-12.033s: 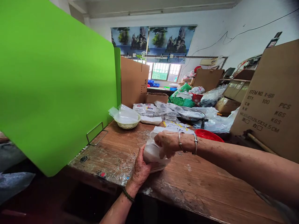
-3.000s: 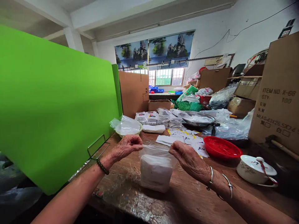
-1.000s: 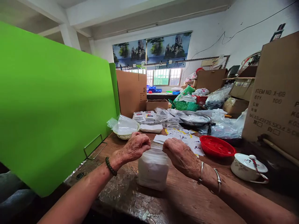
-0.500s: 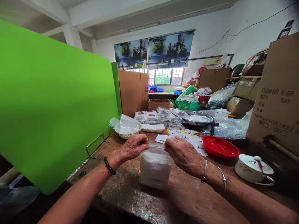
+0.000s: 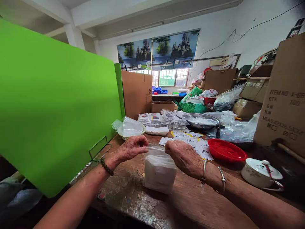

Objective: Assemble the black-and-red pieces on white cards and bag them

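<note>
A clear plastic bag (image 5: 160,173) with a white block-like stack inside stands upright on the wooden table in front of me. My left hand (image 5: 133,147) pinches the left end of the bag's top edge between thumb and fingers. The right end of that edge is in my right hand (image 5: 182,156), whose fingers are curled with the knuckles up. Between the hands the clear top of the bag is stretched above the white contents.
Behind the hands lie printed sheets (image 5: 194,144), a basket of clear bags (image 5: 130,128) and wrapped white packs (image 5: 155,118). To the right are a red dish (image 5: 226,150) and a lidded white pot (image 5: 260,173). A green panel (image 5: 62,111) borders the left.
My left hand has shifted slightly left along the bag's top edge, and my right hand has also moved a little left. Both still hold the bag.
</note>
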Available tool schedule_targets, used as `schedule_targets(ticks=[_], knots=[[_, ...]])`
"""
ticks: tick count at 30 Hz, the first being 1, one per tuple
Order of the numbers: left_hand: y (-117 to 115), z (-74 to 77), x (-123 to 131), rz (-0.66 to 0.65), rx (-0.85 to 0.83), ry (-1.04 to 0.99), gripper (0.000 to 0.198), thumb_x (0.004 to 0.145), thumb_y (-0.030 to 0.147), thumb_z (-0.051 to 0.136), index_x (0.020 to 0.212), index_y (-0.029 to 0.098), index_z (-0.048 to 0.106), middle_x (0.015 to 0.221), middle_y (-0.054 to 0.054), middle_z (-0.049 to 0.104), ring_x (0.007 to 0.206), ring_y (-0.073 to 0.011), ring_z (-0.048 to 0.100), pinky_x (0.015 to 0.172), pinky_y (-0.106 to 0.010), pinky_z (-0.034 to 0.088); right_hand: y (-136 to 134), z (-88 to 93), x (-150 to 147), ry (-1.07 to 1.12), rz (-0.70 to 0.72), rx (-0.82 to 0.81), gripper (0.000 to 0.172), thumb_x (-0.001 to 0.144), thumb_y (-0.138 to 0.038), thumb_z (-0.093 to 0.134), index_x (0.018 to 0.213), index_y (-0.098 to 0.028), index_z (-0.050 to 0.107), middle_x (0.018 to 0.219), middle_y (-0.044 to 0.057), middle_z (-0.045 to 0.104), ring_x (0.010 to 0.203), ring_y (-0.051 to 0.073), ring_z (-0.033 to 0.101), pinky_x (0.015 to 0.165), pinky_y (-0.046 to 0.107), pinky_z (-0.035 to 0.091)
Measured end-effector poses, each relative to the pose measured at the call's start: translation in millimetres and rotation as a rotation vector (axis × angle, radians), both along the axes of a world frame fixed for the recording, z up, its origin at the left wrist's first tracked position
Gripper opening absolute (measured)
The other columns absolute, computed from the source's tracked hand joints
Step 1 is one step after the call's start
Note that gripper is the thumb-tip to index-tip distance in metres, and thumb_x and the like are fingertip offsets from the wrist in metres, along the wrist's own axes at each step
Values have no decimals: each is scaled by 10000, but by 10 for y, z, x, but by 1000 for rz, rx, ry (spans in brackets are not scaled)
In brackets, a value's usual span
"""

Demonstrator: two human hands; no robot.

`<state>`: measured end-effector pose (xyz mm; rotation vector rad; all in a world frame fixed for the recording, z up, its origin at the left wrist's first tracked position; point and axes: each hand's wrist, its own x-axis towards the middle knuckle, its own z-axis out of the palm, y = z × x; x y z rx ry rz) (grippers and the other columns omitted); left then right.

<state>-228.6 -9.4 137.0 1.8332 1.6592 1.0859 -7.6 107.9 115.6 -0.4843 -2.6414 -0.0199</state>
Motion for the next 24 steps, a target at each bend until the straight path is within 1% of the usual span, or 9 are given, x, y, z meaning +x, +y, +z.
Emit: schedule_targets(ticks=[4, 7, 9, 10, 12, 14, 16, 21, 24], knots=[[36, -94, 9, 53, 15, -225, 203, 694, 269, 738, 721, 160, 569, 699, 48, 511, 655, -95, 432, 626, -236, 347, -14, 30, 0, -10, 12, -46, 165, 902, -81, 403, 859, -172, 534, 763, 38, 575, 695, 163, 446, 638, 258, 270], [59, -154, 65, 96, 98, -408, 280, 638, 275, 780, 657, 157, 527, 660, 58, 483, 633, -84, 413, 627, -230, 344, 0, 13, -10, -4, 10, -57, 151, 896, -78, 413, 860, -172, 526, 763, 36, 573, 689, 161, 448, 633, 259, 271], [67, -177, 100, 104, 137, -485, 290, 606, 277, 806, 705, 160, 560, 720, 46, 527, 660, -89, 445, 650, -235, 365, 20, -6, -12, 8, 10, -63, 145, 896, -78, 417, 848, -173, 516, 764, 37, 572, 690, 159, 452, 635, 258, 275], [70, -183, 115, 98, 129, -506, 301, 594, 278, 816, 753, 164, 588, 766, 36, 554, 684, -96, 469, 665, -241, 377, 30, -14, -10, 13, 14, -70, 144, 900, -83, 415, 840, -174, 509, 764, 36, 572, 688, 158, 453, 635, 257, 278], [75, -189, 140, 81, 71, -499, 318, 598, 297, 817, 822, 164, 635, 817, 14, 592, 721, -114, 501, 687, -256, 391, 42, -19, -5, 18, 19, -88, 147, 911, -96, 409, 830, -178, 500, 765, 33, 573, 683, 155, 456, 632, 254, 282], [85, -196, 161, 89, 40, -460, 269, 636, 336, 791, 773, 149, 655, 763, 7, 591, 710, -120, 496, 688, -263, 384, 39, -12, -2, 13, 12, -104, 146, 915, -107, 408, 826, -182, 497, 765, 31, 576, 680, 155, 459, 626, 254, 280], [103, -208, 182, 113, 65, -421, 244, 674, 357, 755, 707, 140, 648, 698, 13, 567, 684, -116, 472, 680, -261, 370, 22, 4, -7, 7, 2, -103, 136, 915, -115, 420, 826, -184, 499, 768, 30, 580, 687, 157, 466, 625, 256, 277], [150, -241, 230, 166, 127, -354, 226, 711, 354, 697, 682, 146, 613, 668, 24, 538, 656, -112, 445, 642, -252, 351, -44, 30, -71, 29, -29, -13, 49, 896, -171, 511, 848, -179, 513, 801, 44, 594, 729, 177, 485, 646, 276, 276], [146, -233, 250, 195, 136, -278, 238, 742, 369, 666, 676, 148, 607, 665, 20, 538, 654, -116, 446, 636, -253, 355, -54, 17, -121, 20, -27, 11, 78, 887, -131, 490, 833, -179, 518, 803, 45, 599, 732, 177, 492, 658, 279, 279]])
